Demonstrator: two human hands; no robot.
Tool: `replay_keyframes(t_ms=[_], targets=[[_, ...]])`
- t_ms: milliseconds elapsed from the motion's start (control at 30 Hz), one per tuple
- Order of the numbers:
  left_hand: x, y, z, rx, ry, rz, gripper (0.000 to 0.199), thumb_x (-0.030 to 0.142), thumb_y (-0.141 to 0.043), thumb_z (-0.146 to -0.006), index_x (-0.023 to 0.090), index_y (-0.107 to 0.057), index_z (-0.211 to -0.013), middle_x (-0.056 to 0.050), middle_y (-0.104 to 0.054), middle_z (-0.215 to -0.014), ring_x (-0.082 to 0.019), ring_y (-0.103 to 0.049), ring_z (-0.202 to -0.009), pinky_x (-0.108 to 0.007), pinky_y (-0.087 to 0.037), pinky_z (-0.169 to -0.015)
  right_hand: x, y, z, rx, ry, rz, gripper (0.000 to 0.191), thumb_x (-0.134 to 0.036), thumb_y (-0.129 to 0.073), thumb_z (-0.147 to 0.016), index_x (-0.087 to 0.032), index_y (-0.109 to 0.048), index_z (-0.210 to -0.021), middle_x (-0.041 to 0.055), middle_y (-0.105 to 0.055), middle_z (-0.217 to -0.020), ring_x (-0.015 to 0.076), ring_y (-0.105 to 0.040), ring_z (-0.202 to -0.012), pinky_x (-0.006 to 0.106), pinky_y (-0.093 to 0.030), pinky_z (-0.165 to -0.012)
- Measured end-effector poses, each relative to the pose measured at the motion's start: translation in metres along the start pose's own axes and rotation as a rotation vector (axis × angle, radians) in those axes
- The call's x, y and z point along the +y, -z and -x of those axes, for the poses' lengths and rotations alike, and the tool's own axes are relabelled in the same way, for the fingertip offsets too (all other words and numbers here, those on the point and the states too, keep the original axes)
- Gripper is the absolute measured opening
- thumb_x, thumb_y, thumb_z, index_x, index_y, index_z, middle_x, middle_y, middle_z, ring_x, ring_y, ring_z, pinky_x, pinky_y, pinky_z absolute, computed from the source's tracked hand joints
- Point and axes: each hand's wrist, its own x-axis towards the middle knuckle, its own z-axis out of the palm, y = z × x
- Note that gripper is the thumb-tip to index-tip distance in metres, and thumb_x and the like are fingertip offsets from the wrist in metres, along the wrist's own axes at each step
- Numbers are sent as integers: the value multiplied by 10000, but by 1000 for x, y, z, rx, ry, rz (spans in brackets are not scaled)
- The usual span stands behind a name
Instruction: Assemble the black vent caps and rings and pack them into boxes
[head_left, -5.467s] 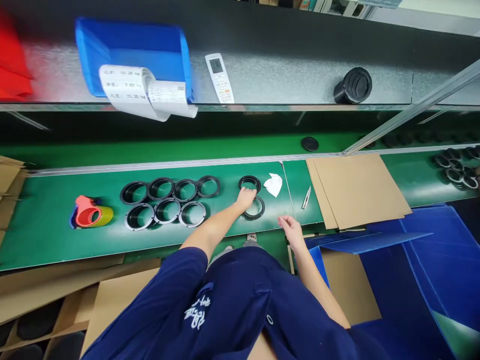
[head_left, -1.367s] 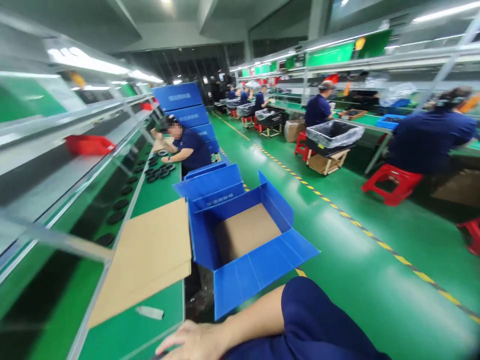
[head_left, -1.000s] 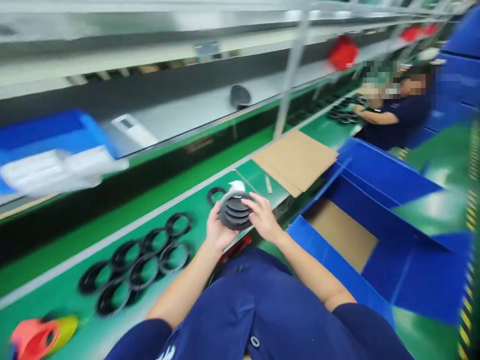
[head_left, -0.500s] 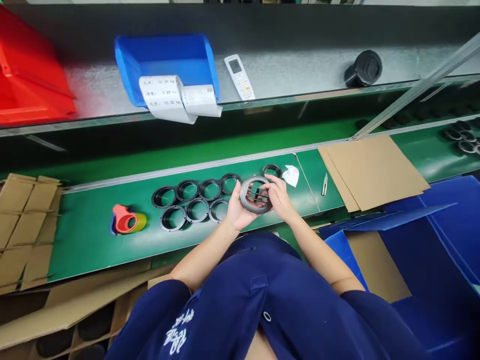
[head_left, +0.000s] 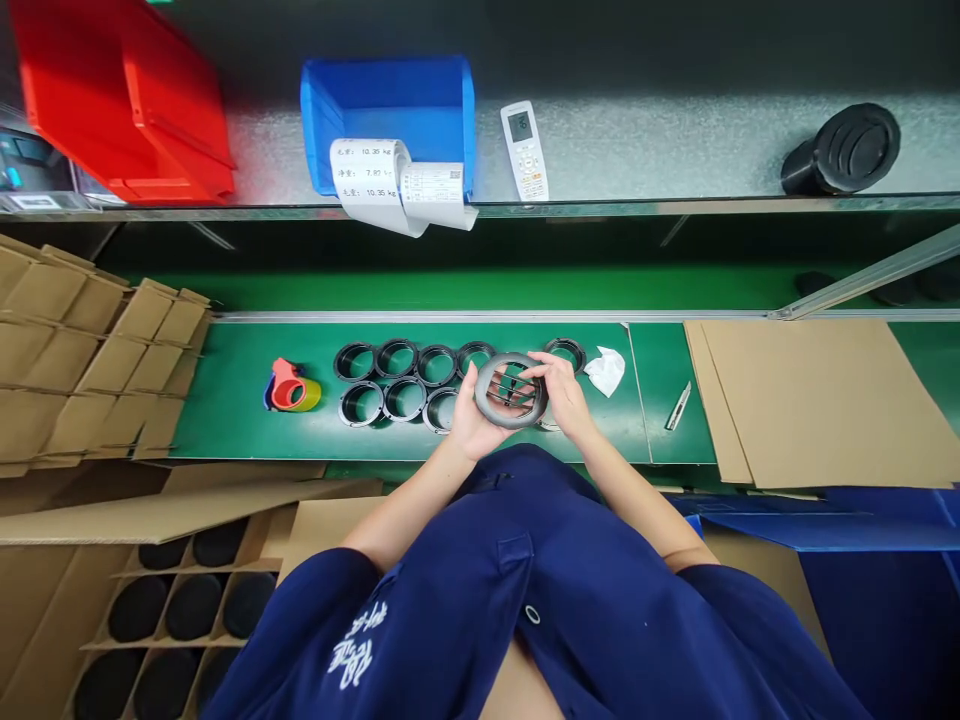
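Now you hold a round dark-grey plastic vent ring with thin black slats (head_left: 489, 402) in front of your body. Your left hand (head_left: 478, 432) grips its left side and underside; your right hand (head_left: 564, 393) rests bent fingers on its right rim and slats, though I can't tell whether they pinch anything. A second ago the slats showed broad faces; now gaps show between them. Whether they turned or the piece tilted is unclear, but your attention seems to be on those slats.

Beyond lie seven black plastic rings (head_left: 388, 404), four behind three, plus one separate black ring (head_left: 581, 356) near your right hand. Farther right are one crumpled white tissue (head_left: 606, 371), one silver utility knife (head_left: 678, 407) and at least two brown cardboard sheets (head_left: 817, 400); well left, one red-and-yellow tape dispenser (head_left: 288, 385). Above, the metal shelf (head_left: 645, 150) carries one blue plastic bin (head_left: 388, 95), one white remote control (head_left: 526, 155) and one black cylinder (head_left: 844, 150).
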Motion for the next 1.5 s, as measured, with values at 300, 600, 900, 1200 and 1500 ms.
replay_keyframes(t_ms=[300, 600, 900, 1200, 1500], targets=[[-38, 16, -47, 348, -30, -29, 491, 584, -477, -1012, 158, -716, -1062, -101, -768, -1004, -258, -718, -1012, -396, -551, -1004, 48, 10, 26, -496, 205, 333, 754, -664, -583, -950, -195, -515, -1537, 172, -328, -1660, 378, -192, -1558, 596, -267, -1250], [-52, 27, -62, 434, 26, -220, 668, 682, -517, -964, 304, -447, -1511, -150, -651, -1336, -348, -650, -1223, -617, -483, -1074, 109, 17, -30, -471, -103, 529, 1037, -653, -748, -796, -313, -278, -1656, 191, -294, -1613, 428, -337, -1418, 593, -383, -1108], [-43, 70, -28, 762, -105, -220, 266, 344, -525, -1034, 133, -625, -1163, -188, -679, -1268, -244, -714, -1100, -393, -577, -1024, 189, 19, -72, -472, -140, 739, 936, -630, -696, -856, -196, -368, -1617, 236, -217, -1687, 472, -200, -1526, 728, -98, -1197], [-58, 87, -25, 926, -136, -350, 95, 157, -622, -948, 136, -700, -998, -135, -749, -1060, -174, -726, -858, -300, -592, -869, 189, 19, -93, -376, -66, 653, 710, -459, -392, -1053, -95, -268, -1650, 210, -152, -1725, 334, -84, -1605, 638, 11, -1263], [-72, 87, -24, 854, -168, -422, 194, 166, -806, -806, 123, -741, -984, -141, -765, -1006, -185, -723, -821, -324, -568, -867, 194, 40, -34, -76, -83, 379, 499, -476, -388, -1037, -123, -628, -1297, 228, -547, -1419, 337, -428, -1398, 581, -299, -1186]])
